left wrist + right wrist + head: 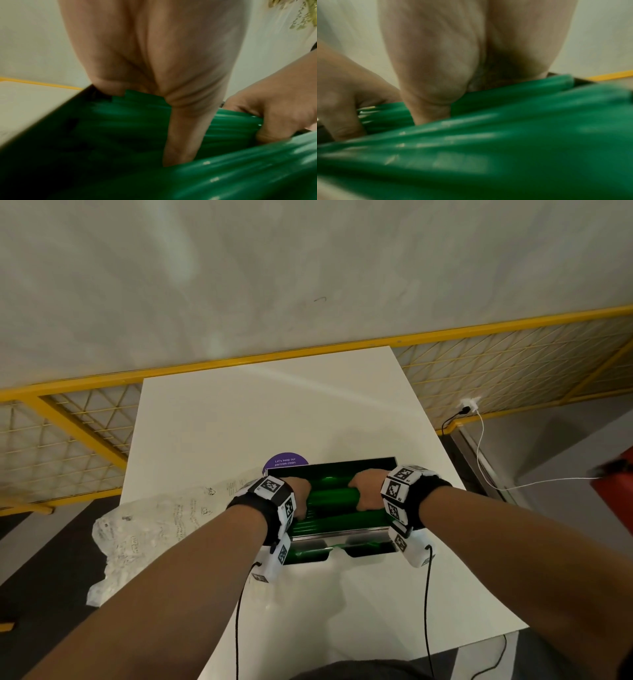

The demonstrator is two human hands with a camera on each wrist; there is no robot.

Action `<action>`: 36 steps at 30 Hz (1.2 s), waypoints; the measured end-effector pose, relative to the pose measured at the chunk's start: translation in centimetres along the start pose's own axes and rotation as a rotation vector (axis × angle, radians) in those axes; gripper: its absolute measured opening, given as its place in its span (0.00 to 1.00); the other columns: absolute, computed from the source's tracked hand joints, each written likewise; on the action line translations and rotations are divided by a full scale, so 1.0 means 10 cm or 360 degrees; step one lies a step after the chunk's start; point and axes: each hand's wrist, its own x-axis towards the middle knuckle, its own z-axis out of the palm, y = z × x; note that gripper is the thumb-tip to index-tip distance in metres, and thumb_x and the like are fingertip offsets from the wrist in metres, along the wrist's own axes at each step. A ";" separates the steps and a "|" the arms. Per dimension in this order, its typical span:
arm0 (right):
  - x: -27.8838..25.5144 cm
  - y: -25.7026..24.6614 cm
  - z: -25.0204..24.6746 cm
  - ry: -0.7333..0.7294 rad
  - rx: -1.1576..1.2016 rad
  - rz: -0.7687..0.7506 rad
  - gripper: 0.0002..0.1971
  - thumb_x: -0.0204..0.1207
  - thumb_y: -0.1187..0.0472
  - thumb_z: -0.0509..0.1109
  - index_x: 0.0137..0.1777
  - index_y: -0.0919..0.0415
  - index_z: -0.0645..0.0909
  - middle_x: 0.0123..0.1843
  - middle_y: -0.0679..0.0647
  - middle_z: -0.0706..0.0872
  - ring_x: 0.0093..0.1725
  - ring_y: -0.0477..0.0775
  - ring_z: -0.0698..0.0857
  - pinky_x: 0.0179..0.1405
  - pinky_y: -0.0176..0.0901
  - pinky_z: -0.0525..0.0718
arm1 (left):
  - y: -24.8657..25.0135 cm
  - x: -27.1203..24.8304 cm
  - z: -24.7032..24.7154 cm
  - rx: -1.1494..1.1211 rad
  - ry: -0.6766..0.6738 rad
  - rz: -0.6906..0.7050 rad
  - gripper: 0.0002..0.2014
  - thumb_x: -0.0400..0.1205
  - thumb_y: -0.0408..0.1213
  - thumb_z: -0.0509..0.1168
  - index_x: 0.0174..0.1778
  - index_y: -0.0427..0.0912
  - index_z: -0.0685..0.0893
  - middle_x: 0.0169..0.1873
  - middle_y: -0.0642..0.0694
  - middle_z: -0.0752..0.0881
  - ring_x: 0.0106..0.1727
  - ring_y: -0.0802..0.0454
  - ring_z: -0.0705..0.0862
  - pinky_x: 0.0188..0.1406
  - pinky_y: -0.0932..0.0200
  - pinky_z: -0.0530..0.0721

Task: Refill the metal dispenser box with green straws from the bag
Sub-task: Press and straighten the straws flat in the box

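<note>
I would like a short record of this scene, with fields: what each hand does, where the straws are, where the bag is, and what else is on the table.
left hand: grips the left end of the straw bundle
right hand: grips the right end of the same bundle
green straws: bundle held inside the open box, more straws lie below it
metal dispenser box: open on top, on the white table
plastic bag: crumpled, left of the box
purple sticker: behind the box

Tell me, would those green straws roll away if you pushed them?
Probably. The green straws look round and glossy, so loose ones would likely roll and slip. That may be why both hands, left hand and right hand, grip the bundle over the metal dispenser box.
</note>
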 end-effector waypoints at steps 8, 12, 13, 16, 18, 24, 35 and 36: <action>-0.06 0.04 0.02 0.0284 0.0075 0.0001 0.32 0.73 0.53 0.72 0.76 0.54 0.64 0.67 0.60 0.77 0.64 0.63 0.79 0.61 0.57 0.80 | -0.09 -0.01 0.00 -0.0272 0.0300 -0.0014 0.21 0.77 0.37 0.69 0.64 0.35 0.75 0.57 0.38 0.83 0.56 0.41 0.83 0.55 0.50 0.83; -0.12 0.07 0.02 0.0165 0.0182 -0.0045 0.38 0.76 0.42 0.67 0.82 0.52 0.56 0.76 0.58 0.70 0.72 0.60 0.74 0.71 0.55 0.75 | -0.12 -0.06 0.04 -0.0447 0.0379 0.0126 0.30 0.76 0.43 0.68 0.73 0.40 0.69 0.64 0.40 0.80 0.63 0.43 0.80 0.63 0.49 0.80; -0.14 0.07 0.03 0.0094 0.0163 -0.0067 0.37 0.78 0.41 0.64 0.83 0.52 0.55 0.78 0.58 0.69 0.74 0.60 0.72 0.73 0.53 0.73 | -0.12 -0.08 0.05 -0.0484 0.0383 0.0160 0.29 0.78 0.44 0.67 0.74 0.42 0.69 0.65 0.42 0.80 0.64 0.44 0.80 0.64 0.50 0.79; -0.19 0.10 0.06 -0.0051 0.0065 -0.0068 0.34 0.82 0.42 0.57 0.84 0.52 0.52 0.83 0.57 0.62 0.79 0.60 0.66 0.78 0.51 0.66 | -0.10 -0.20 0.06 -0.0488 0.0399 0.0223 0.27 0.82 0.46 0.62 0.77 0.44 0.67 0.69 0.42 0.78 0.67 0.45 0.78 0.66 0.53 0.77; -0.21 0.12 0.09 -0.0004 0.0082 -0.0077 0.33 0.84 0.43 0.55 0.84 0.52 0.50 0.85 0.57 0.56 0.82 0.60 0.62 0.80 0.51 0.62 | -0.05 -0.26 0.10 -0.0405 0.0395 0.0230 0.29 0.84 0.48 0.58 0.80 0.44 0.61 0.75 0.40 0.71 0.72 0.43 0.73 0.71 0.51 0.73; -0.17 -0.03 0.30 -0.0127 0.0085 0.0016 0.29 0.87 0.50 0.50 0.84 0.51 0.44 0.86 0.61 0.44 0.83 0.68 0.52 0.82 0.57 0.56 | 0.11 -0.27 0.28 -0.0117 0.0120 0.0184 0.25 0.84 0.40 0.56 0.78 0.45 0.63 0.73 0.36 0.71 0.67 0.38 0.77 0.68 0.47 0.76; -0.20 0.05 0.36 0.0526 0.0091 0.0029 0.23 0.81 0.51 0.63 0.74 0.55 0.69 0.71 0.59 0.72 0.70 0.62 0.73 0.66 0.57 0.77 | 0.12 -0.33 0.23 -0.0147 0.0421 0.0048 0.22 0.78 0.39 0.66 0.67 0.40 0.70 0.63 0.38 0.75 0.62 0.39 0.78 0.58 0.46 0.81; -0.20 0.05 0.36 0.0573 0.0090 0.0048 0.26 0.81 0.50 0.62 0.77 0.56 0.65 0.75 0.60 0.68 0.74 0.63 0.68 0.69 0.59 0.74 | 0.12 -0.30 0.24 -0.0182 0.0468 0.0035 0.27 0.79 0.42 0.66 0.72 0.41 0.66 0.67 0.37 0.71 0.67 0.37 0.73 0.63 0.44 0.79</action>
